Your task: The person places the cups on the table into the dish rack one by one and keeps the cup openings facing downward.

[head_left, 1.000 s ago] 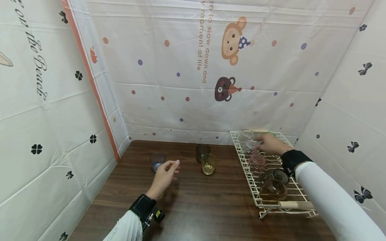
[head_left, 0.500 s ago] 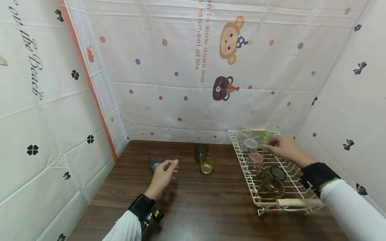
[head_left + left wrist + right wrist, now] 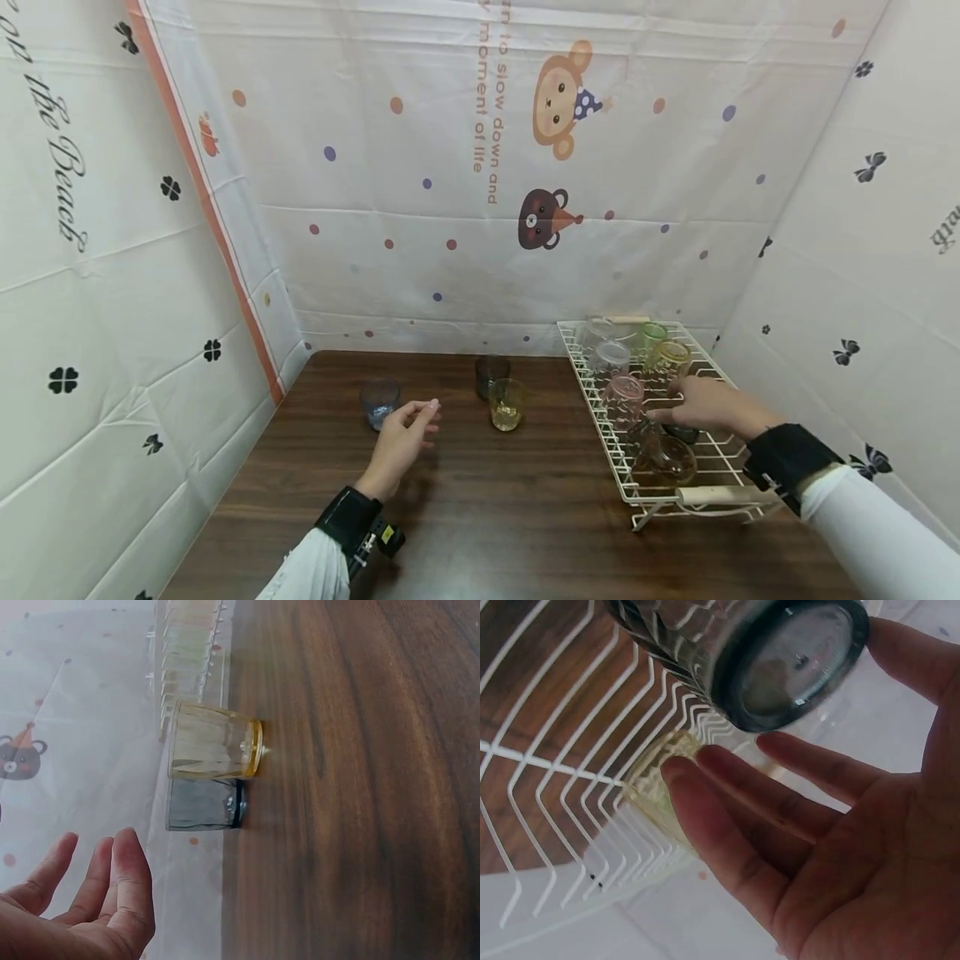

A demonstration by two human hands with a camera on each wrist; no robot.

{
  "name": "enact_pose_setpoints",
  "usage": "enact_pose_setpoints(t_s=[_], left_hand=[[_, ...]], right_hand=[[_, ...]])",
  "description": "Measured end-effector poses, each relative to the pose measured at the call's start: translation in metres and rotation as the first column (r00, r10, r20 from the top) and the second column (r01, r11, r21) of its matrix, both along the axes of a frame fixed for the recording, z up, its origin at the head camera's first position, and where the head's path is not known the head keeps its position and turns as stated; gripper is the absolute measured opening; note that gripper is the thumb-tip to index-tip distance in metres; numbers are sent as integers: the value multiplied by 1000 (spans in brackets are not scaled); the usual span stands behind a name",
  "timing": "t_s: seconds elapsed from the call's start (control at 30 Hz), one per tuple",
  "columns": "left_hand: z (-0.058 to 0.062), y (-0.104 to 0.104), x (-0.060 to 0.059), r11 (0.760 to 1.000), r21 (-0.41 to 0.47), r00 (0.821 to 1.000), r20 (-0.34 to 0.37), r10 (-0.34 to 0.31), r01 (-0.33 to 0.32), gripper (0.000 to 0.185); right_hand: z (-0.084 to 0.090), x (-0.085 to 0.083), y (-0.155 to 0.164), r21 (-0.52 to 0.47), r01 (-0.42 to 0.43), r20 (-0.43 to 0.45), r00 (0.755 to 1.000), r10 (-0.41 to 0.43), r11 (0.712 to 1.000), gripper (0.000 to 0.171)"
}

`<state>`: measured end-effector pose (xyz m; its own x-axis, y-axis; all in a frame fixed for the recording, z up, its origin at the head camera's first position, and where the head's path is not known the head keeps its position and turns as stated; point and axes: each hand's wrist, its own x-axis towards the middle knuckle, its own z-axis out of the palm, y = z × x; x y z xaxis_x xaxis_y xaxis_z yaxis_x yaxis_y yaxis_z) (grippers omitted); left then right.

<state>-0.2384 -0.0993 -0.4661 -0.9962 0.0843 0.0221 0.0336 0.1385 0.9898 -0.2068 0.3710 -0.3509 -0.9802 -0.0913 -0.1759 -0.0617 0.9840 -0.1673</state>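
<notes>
My left hand (image 3: 405, 429) hovers over the brown table (image 3: 487, 517) with relaxed fingers (image 3: 112, 892) and holds nothing. It is just right of a blue-grey glass (image 3: 378, 402). My right hand (image 3: 701, 404) reaches over the white wire rack (image 3: 720, 495), fingers spread beside a dark grey glass (image 3: 678, 432) lying in it. In the right wrist view the dark grey glass (image 3: 780, 660) sits between thumb and straight fingers (image 3: 727, 825), which do not grip it.
A yellow glass (image 3: 506, 405) and a dark glass (image 3: 491, 375) stand mid-table; both also show in the left wrist view, yellow glass (image 3: 214, 741), dark glass (image 3: 204, 804). The rack holds several glasses: clear (image 3: 609, 358), pink (image 3: 624, 396), green (image 3: 651, 335), brown (image 3: 663, 458). Printed sheets wall three sides.
My right hand has come from the rack's far end toward its near end, down to the dark grey glass. My left hand has stayed where it was.
</notes>
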Motion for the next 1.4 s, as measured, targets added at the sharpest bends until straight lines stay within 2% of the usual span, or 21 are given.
enact_pose_setpoints(t_s=[0.17,0.33,0.47,0.77,1.07,1.2,1.4], left_hand=[[-5,-1,3,1000,10,1000,-8,6,-6,47],[-6,-4,1,1000,7,1000,0,19,-19,46],[-7,-5,0,1000,9,1000,6,26,-26,46],[-7,-5,2,1000,14,999,21,28,-28,47],[-5,-6,4,999,23,1000,14,25,-26,46],[-5,-6,2,1000,21,1000,20,16,-17,46],[-5,-5,-2,1000,16,1000,24,20,-20,50]], right_hand=[[-5,3,-2,-106,40,84,996,-31,994,65],[-10,5,-2,-141,42,62,998,-34,989,47],[-13,2,-3,-141,52,36,998,-47,989,38],[-3,-3,7,-46,-5,-28,1000,4,999,40],[9,0,23,-36,4,-85,996,-7,999,55],[10,-1,27,-22,16,-118,993,-19,1000,54],[4,-12,36,-39,43,-152,987,-48,998,43]])
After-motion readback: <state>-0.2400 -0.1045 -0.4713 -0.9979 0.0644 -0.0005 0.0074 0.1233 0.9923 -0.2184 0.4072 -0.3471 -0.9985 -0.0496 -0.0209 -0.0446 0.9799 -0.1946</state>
